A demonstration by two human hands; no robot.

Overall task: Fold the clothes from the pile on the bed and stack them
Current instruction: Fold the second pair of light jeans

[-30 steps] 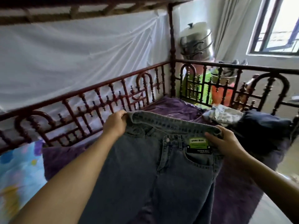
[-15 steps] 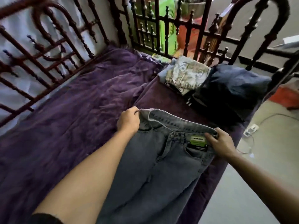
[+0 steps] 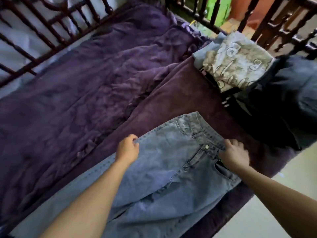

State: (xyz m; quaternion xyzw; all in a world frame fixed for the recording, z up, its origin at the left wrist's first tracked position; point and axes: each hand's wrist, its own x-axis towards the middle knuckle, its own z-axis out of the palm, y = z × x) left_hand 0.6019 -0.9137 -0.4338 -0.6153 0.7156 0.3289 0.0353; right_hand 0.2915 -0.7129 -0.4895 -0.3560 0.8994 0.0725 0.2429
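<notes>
One pair of grey-blue jeans (image 3: pixel 164 169) lies front-up on the near right part of the bed, waistband toward the far right, legs running back to the near left. A sliver of green tag (image 3: pixel 220 160) shows at the front pocket just under the right hand (image 3: pixel 234 154); its print is hidden. One metal button (image 3: pixel 207 146) sits at the waistband.

The left hand (image 3: pixel 127 149) has its fingers curled and pinches the jeans' left outer seam at the hip. The right hand lies over the waistband just right of the button, fingers spread and motion-blurred; whether they press flat or hook round the edge cannot be told.

The jeans rest on a maroon blanket (image 3: pixel 180 93), which lies beside a crumpled purple cover (image 3: pixel 85 83) to the left. At the far right sits one folded pale garment (image 3: pixel 240 62) with outline drawings, no writing legible, touching a dark heap (image 3: pixel 274 109) of clothes, possibly several pieces. A dark wooden rail (image 3: pixel 51 19) runs along the far side.
</notes>
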